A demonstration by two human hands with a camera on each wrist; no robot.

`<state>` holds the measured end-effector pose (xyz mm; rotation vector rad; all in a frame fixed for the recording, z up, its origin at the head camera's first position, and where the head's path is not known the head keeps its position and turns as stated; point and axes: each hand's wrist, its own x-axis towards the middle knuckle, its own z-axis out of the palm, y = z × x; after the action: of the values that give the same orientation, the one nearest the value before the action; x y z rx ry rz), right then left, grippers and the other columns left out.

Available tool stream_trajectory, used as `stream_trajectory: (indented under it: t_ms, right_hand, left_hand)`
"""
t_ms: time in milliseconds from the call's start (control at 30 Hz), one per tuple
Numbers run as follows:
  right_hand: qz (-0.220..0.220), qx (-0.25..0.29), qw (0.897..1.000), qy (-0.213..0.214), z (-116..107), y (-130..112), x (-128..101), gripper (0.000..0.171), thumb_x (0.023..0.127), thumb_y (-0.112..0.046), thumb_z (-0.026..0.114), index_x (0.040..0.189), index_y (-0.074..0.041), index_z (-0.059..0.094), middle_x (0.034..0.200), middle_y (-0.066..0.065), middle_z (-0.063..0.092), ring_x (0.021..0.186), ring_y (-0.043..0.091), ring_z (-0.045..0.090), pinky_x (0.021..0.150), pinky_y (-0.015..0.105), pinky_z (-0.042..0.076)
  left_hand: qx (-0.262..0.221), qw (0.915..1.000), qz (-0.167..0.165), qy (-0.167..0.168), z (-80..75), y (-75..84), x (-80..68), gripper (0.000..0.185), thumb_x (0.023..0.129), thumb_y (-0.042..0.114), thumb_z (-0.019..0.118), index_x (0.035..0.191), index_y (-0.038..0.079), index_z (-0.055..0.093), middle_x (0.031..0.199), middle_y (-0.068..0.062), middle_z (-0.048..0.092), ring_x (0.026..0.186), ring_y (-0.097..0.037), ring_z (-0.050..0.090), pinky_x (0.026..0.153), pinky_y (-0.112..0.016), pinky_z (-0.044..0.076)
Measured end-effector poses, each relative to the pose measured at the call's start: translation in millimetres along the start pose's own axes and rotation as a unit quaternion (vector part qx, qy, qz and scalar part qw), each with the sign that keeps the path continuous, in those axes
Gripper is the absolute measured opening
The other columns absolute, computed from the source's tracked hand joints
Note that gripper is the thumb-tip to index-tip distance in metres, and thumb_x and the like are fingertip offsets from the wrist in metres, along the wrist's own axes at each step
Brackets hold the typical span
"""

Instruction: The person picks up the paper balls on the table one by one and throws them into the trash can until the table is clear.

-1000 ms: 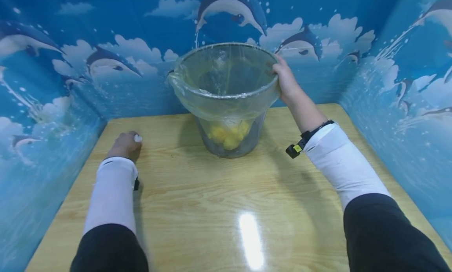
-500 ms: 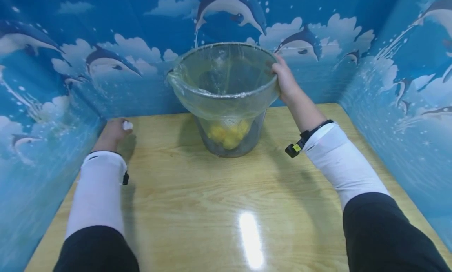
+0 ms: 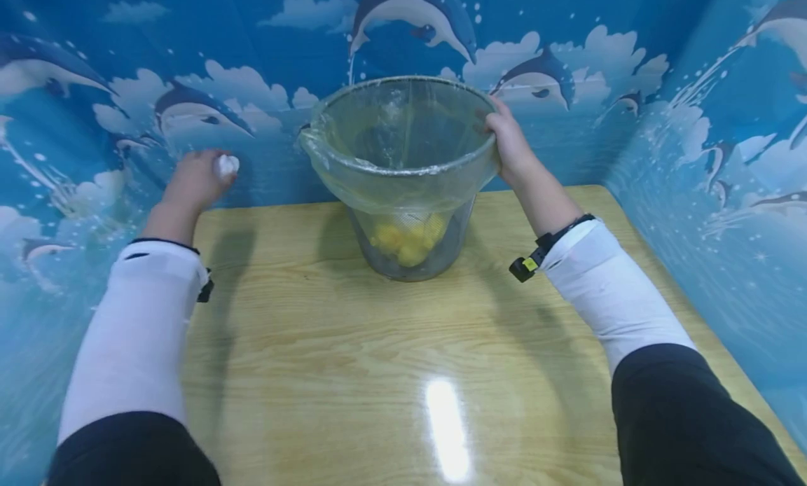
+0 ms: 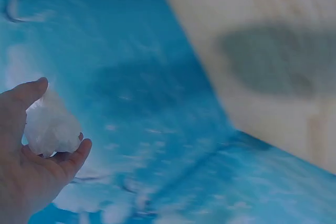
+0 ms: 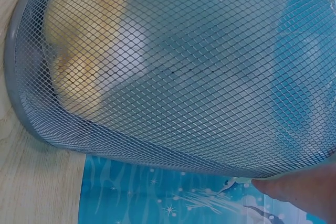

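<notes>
A grey mesh wastebasket (image 3: 460,237) stands upright at the back of the table, lined with a see-through plastic bag (image 3: 403,192) folded over its rim. My right hand (image 3: 517,150) grips the basket's right rim, thumb on the inside. Crumpled yellow pieces (image 3: 410,241) lie at its bottom, and the right wrist view also shows a whitish piece (image 5: 131,51) beside them through the mesh. Raised off the table at the far left, my left hand (image 3: 195,181) holds a crumpled white ball (image 4: 52,127) like wadded paper or plastic, between thumb and fingers.
A wood-grain table (image 3: 315,374) lies beneath both arms. Blue dolphin-print sheeting (image 3: 265,52) walls it in at the back and on both sides, close behind the basket.
My left hand has moved up off the table, slightly leftward and toward the back sheeting, with the white ball in its grasp. The right hand and the wastebasket have stayed put.
</notes>
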<state>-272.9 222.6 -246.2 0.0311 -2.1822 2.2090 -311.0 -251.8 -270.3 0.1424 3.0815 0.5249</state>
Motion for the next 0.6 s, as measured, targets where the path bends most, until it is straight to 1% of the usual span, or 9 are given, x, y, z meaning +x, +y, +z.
stream_trajectory:
  t_ms: [133, 333, 467, 600]
  right_hand:
    - [0.0, 0.001, 1.0, 0.0, 0, 1, 0, 0.071, 0.087, -0.011, 0.028, 0.156, -0.024, 0.013, 0.161, -0.002, 0.008, 0.136, 0.025, 0.024, 0.1, 0.034, 0.029]
    - [0.004, -0.005, 1.0, -0.004, -1, 1, -1, 0.071, 0.087, -0.011, 0.027, 0.156, -0.025, 0.012, 0.161, -0.003, 0.005, 0.135, 0.025, 0.024, 0.098, 0.033, 0.029]
    - [0.0, -0.005, 1.0, -0.007, -1, 1, 0, 0.072, 0.087, -0.012, 0.027, 0.156, -0.025, 0.012, 0.162, -0.003, 0.004, 0.135, 0.025, 0.024, 0.098, 0.033, 0.028]
    - [-0.008, -0.001, 1.0, -0.009, -1, 1, 0, 0.072, 0.087, -0.012, 0.028, 0.156, -0.023, 0.012, 0.161, -0.002, 0.005, 0.135, 0.025, 0.023, 0.102, 0.035, 0.027]
  left_hand:
    - [0.0, 0.9997, 0.014, 0.02, -18.1, 29.2, -4.2, 0.061, 0.103, 0.034, 0.039, 0.153, 0.004, 0.021, 0.151, -0.034, 0.02, 0.129, -0.055, 0.031, 0.099, -0.069, 0.031]
    - [-0.016, 0.9978, 0.048, 0.044, -43.4, 66.2, -10.5, 0.061, 0.102, 0.035, 0.04, 0.155, 0.011, 0.02, 0.157, -0.027, 0.015, 0.134, -0.052, 0.029, 0.101, -0.067, 0.032]
    - [-0.027, 0.9935, 0.087, 0.067, -54.7, 94.2, -15.3, 0.058, 0.101, 0.035, 0.043, 0.154, 0.015, 0.026, 0.158, -0.022, 0.017, 0.138, -0.047, 0.027, 0.102, -0.065, 0.033]
    - [-0.031, 0.9885, 0.123, 0.083, -61.3, 121.7, -19.0, 0.056, 0.101, 0.035, 0.044, 0.153, 0.017, 0.029, 0.159, -0.017, 0.017, 0.141, -0.043, 0.025, 0.105, -0.062, 0.033]
